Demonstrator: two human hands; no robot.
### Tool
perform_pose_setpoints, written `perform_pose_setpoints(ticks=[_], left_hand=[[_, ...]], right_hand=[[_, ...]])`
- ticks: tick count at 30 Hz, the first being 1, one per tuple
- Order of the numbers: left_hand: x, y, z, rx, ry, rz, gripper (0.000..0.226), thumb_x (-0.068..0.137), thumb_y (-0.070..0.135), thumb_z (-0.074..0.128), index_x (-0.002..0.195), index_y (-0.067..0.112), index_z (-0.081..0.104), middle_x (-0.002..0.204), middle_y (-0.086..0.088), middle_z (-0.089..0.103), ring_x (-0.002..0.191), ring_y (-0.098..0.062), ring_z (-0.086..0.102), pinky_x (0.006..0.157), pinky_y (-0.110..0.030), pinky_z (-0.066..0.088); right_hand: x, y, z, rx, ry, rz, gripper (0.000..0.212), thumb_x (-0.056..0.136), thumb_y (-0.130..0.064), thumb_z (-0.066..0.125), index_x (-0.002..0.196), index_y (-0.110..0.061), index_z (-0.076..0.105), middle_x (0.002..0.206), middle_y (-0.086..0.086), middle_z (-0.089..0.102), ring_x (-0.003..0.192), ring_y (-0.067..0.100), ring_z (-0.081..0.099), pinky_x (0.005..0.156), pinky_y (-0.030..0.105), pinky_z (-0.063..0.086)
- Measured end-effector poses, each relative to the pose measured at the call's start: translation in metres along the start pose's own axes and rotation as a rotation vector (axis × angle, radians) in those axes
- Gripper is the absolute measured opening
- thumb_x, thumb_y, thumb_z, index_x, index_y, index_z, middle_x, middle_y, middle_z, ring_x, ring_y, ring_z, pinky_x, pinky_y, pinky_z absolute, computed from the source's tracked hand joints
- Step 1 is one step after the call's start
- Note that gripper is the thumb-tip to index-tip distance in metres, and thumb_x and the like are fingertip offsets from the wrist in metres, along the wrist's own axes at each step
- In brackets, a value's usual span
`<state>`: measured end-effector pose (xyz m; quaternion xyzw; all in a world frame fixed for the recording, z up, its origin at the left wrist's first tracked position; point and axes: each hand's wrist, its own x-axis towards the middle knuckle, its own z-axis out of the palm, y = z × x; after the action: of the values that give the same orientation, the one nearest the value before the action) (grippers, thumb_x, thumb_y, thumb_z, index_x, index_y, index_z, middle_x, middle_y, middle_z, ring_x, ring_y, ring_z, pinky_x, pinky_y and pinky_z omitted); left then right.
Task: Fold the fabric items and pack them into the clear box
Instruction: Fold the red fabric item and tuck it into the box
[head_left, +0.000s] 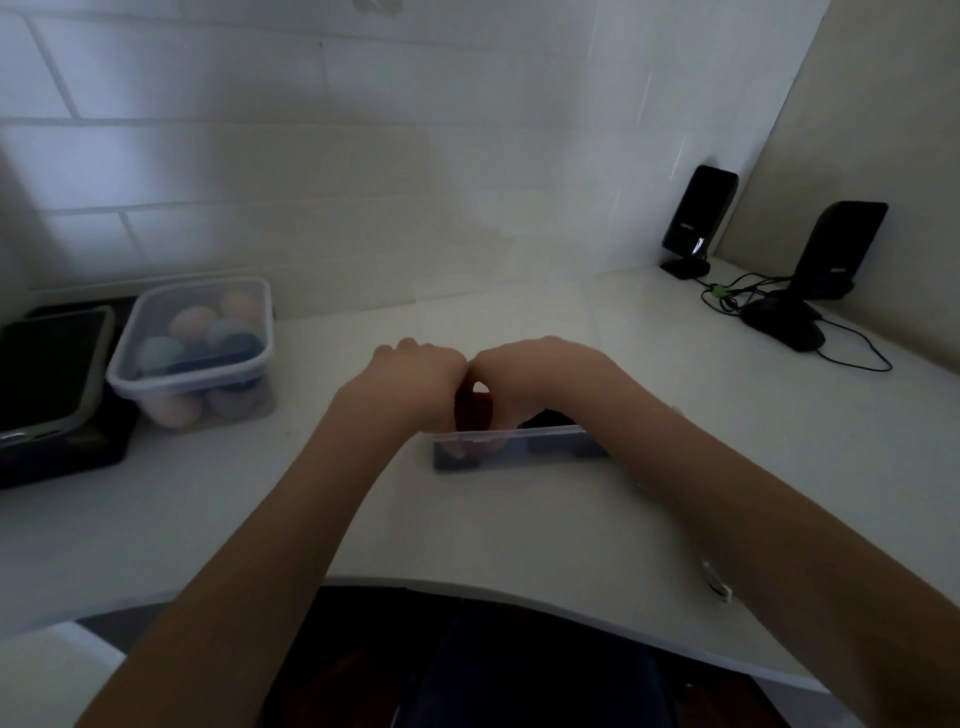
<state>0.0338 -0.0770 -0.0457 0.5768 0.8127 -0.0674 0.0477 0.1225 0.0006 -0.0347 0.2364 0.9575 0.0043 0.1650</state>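
My home desk corner, white curved desktop (519, 530) against a white brick-pattern wall (260, 156), two black desktop speakers (698, 213) with tangled cables far right, my black computer mouse (784, 325) beside them

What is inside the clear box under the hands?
Inside the clear box, a red fabric piece and dark fabric show; the left hand and right hand cover the rest.

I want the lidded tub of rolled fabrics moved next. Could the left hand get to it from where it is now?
Probably yes. The left hand is busy over the clear box, knuckles against the right hand, but only bare desk lies between it and the lidded tub to its left.
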Motion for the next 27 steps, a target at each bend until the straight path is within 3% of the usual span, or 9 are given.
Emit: perform_pose_setpoints(ticks=[5,8,12,14,16,20,22,25,27], left_hand=[[0.001,0.000,0.003,-0.019,0.008,-0.005,0.038,0.077,0.047,0.065,0.103,0.019,0.060,0.097,-0.004,0.059,0.083,-0.021,0.043,0.073,-0.033,0.034],[0.002,-0.002,0.005,-0.066,-0.015,-0.010,0.042,0.072,0.046,0.069,0.104,0.019,0.063,0.104,-0.005,0.063,0.083,-0.021,0.049,0.072,-0.033,0.038],[0.000,-0.002,0.002,-0.105,-0.059,-0.016,0.060,0.060,0.053,0.078,0.108,0.019,0.064,0.105,-0.004,0.064,0.091,-0.024,0.054,0.075,-0.033,0.044],[-0.001,-0.001,0.001,-0.120,-0.076,-0.019,0.063,0.061,0.053,0.078,0.111,0.017,0.063,0.107,-0.006,0.063,0.094,-0.025,0.056,0.077,-0.033,0.046],[-0.002,0.000,0.000,-0.113,-0.078,-0.017,0.064,0.059,0.052,0.080,0.110,0.017,0.063,0.105,-0.005,0.064,0.093,-0.025,0.057,0.079,-0.034,0.048],[-0.003,0.002,-0.002,-0.121,-0.097,-0.004,0.048,0.073,0.040,0.074,0.110,0.013,0.062,0.104,-0.007,0.063,0.088,-0.022,0.056,0.073,-0.032,0.044],[-0.006,0.002,-0.005,-0.128,-0.130,0.014,0.039,0.080,0.034,0.067,0.110,0.009,0.061,0.104,-0.008,0.063,0.085,-0.021,0.054,0.072,-0.030,0.040],[-0.013,-0.001,-0.011,-0.125,-0.127,0.023,0.032,0.089,0.025,0.055,0.117,0.009,0.058,0.113,-0.011,0.062,0.089,-0.021,0.053,0.074,-0.029,0.039],[-0.020,-0.003,-0.015,-0.125,-0.089,0.027,0.034,0.091,0.020,0.053,0.123,0.009,0.054,0.121,-0.012,0.058,0.095,-0.021,0.051,0.079,-0.030,0.039]], right_hand=[[-0.002,0.002,0.004,-0.033,0.112,0.015,0.063,0.067,-0.058,0.072,0.123,-0.035,0.056,0.107,-0.006,0.065,0.085,0.019,0.054,0.073,0.030,0.038],[-0.006,0.012,0.009,0.105,0.098,-0.010,0.053,0.074,-0.057,0.066,0.124,-0.044,0.055,0.098,-0.011,0.062,0.084,0.015,0.051,0.073,0.029,0.038],[-0.019,0.027,0.007,0.381,0.079,-0.069,0.048,0.074,-0.048,0.071,0.120,-0.038,0.062,0.073,-0.022,0.056,0.069,0.006,0.052,0.073,0.027,0.041],[-0.021,0.032,0.004,0.372,0.094,-0.032,0.051,0.070,-0.050,0.075,0.118,-0.036,0.064,0.082,-0.017,0.060,0.072,0.005,0.053,0.074,0.027,0.041],[-0.017,0.030,0.007,0.234,0.106,0.014,0.057,0.065,-0.057,0.075,0.117,-0.037,0.062,0.101,-0.012,0.062,0.088,0.014,0.056,0.076,0.029,0.042],[-0.005,0.023,0.013,0.136,0.099,0.026,0.065,0.062,-0.062,0.074,0.119,-0.036,0.059,0.119,-0.007,0.061,0.100,0.019,0.057,0.078,0.031,0.044],[-0.011,0.027,0.009,0.238,0.070,-0.010,0.061,0.065,-0.055,0.076,0.120,-0.032,0.060,0.111,-0.007,0.064,0.093,0.015,0.058,0.081,0.032,0.046],[-0.029,0.041,0.004,0.489,0.069,-0.051,0.056,0.073,-0.044,0.075,0.125,-0.032,0.057,0.074,-0.014,0.059,0.065,0.001,0.052,0.066,0.020,0.040],[-0.043,0.054,0.005,0.585,0.115,-0.055,0.055,0.076,-0.044,0.072,0.127,-0.037,0.054,0.074,-0.013,0.064,0.062,-0.001,0.057,0.064,0.015,0.039]])
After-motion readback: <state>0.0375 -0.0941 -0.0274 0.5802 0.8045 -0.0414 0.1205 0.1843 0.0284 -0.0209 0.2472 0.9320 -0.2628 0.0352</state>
